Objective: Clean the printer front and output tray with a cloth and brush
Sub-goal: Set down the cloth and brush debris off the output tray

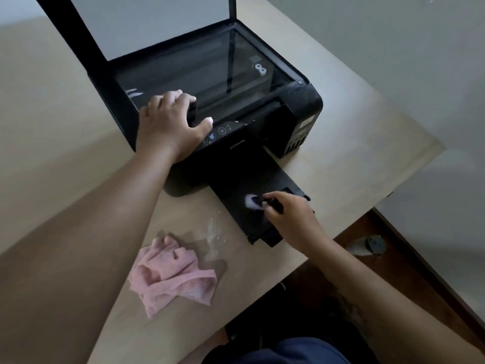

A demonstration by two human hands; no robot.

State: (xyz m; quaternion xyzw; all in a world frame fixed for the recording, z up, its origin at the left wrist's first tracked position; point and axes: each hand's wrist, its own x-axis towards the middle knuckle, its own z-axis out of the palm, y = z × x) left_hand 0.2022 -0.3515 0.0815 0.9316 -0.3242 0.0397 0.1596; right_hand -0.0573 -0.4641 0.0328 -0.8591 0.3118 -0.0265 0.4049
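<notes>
Two hands are on the job. The left hand (168, 127) lies on the front left corner of the black printer (301, 106). Its fingers are bent over the front rim of the scanner glass (210, 69) and its thumb is spread toward the control buttons, a bracing grip on the body. The right hand (291, 214) pinches a small dark-handled brush (253, 202), its grip closed round the handle. The pale bristles touch the pulled-out output tray (236, 185), which juts from the printer's front over the worktop (341, 158). The scanner lid (157, 24) stands raised. A crumpled pink cloth (170, 274) lies on the worktop to the left of the tray, apart from both hands. Pale dust (214, 229) is scattered between cloth and tray.
</notes>
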